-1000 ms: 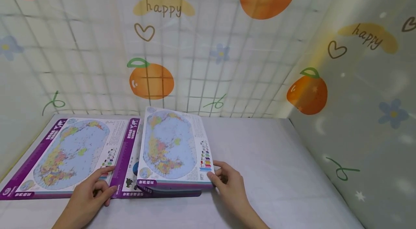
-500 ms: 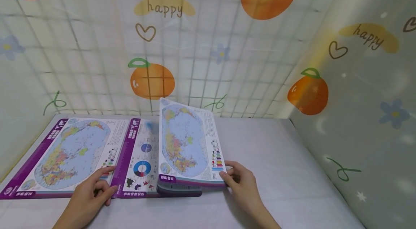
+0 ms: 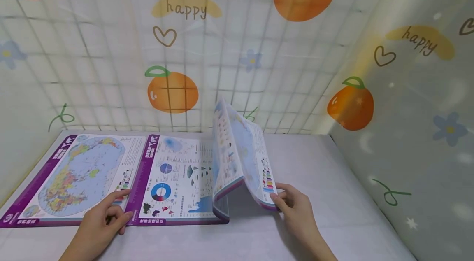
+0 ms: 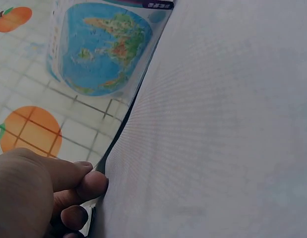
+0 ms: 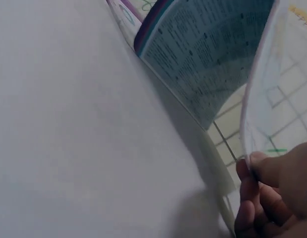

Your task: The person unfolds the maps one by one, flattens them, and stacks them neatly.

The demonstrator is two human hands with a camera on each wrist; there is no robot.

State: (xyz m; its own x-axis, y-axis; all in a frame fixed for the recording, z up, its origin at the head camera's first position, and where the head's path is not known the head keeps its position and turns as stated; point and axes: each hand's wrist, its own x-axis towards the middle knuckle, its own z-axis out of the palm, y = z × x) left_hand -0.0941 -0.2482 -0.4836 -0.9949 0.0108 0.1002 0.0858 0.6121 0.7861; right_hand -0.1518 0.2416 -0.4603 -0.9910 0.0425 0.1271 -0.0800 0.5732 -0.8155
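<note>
A folding world map [image 3: 177, 195] with a purple border lies partly unfolded, its lower left panel flat. Its upper panels [image 3: 227, 150] stand raised in a tent-like fold that slopes down to the right. My right hand [image 3: 296, 207] pinches the near right corner of the outer panel between thumb and fingers; the right wrist view shows this panel edge-on. Left of it lies another map panel [image 3: 85, 174] with a matching purple border. At the seam between the two, my left hand [image 3: 100, 222] rests with index fingertip and thumb pressing on the edge, other fingers bent.
Under everything is a white-covered table [image 3: 296, 162]. A white curtain [image 3: 229, 38] printed with oranges, hearts and flowers hangs behind it, over a wire grid. A patterned side wall [image 3: 414, 150] bounds the right.
My right hand has moved right, drawing the outer panel along. The stack has spread into a raised fold, uncovering the charts on the panel below. My left hand has stayed in place.
</note>
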